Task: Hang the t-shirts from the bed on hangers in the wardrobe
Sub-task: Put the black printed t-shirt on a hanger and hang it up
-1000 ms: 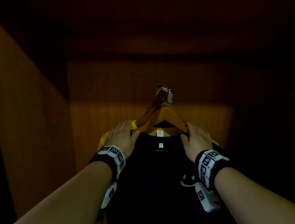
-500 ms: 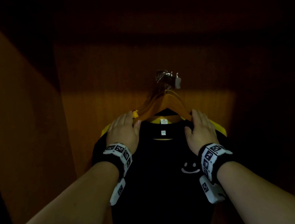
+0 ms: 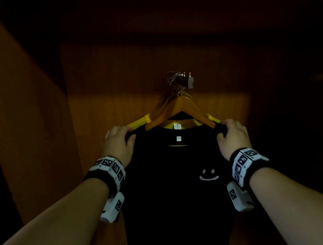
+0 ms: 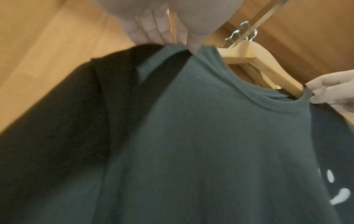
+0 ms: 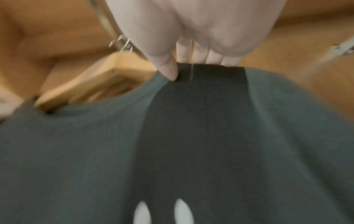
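Wardrobe interior: both hands pinch black tee shoulders on wood hanger, yellow tee behind.

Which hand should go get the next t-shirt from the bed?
Probably either; it's close. The left hand and right hand each pinch one shoulder of the black t-shirt, already on its wooden hanger. Neither grip is free, and the bed is out of view.

A home bedroom wardrobe: dim wooden walls, a rail hung with wooden hangers carrying t-shirts.
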A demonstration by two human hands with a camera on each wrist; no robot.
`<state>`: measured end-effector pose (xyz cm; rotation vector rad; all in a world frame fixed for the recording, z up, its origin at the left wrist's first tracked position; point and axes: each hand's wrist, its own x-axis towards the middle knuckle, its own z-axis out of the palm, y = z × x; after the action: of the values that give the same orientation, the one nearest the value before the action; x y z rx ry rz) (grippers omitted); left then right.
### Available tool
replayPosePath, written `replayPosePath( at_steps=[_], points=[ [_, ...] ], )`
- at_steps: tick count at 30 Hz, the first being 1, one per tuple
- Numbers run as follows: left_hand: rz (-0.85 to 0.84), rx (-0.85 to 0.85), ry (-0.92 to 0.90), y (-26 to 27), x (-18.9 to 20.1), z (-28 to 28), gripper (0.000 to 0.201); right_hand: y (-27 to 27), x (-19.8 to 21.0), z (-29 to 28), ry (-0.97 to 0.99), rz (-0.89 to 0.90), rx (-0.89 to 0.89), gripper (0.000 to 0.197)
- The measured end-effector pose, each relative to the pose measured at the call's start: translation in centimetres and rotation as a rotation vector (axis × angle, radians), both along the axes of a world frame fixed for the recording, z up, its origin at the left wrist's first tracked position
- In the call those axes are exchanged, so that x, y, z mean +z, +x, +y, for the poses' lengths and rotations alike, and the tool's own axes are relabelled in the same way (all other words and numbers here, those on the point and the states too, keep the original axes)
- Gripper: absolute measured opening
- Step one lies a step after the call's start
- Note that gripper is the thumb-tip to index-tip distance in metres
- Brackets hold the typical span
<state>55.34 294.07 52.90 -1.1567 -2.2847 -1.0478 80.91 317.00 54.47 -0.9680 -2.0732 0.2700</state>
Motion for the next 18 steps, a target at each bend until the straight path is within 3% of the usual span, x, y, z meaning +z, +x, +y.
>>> replayPosePath(
  at_steps=[10,18],
  points=[
    [0.019,-0.008,-0.031,2.1,-0.5,0.1,0.024,1.8,0.5,-0.2,0.165,0.066,0.104,0.032],
    [-0.003,0.042,-0.005,2.8,-0.3,-0.7,0.023,2.1,-0.4,-1.6,0.139,0.051,0.106,0.038]
  ],
)
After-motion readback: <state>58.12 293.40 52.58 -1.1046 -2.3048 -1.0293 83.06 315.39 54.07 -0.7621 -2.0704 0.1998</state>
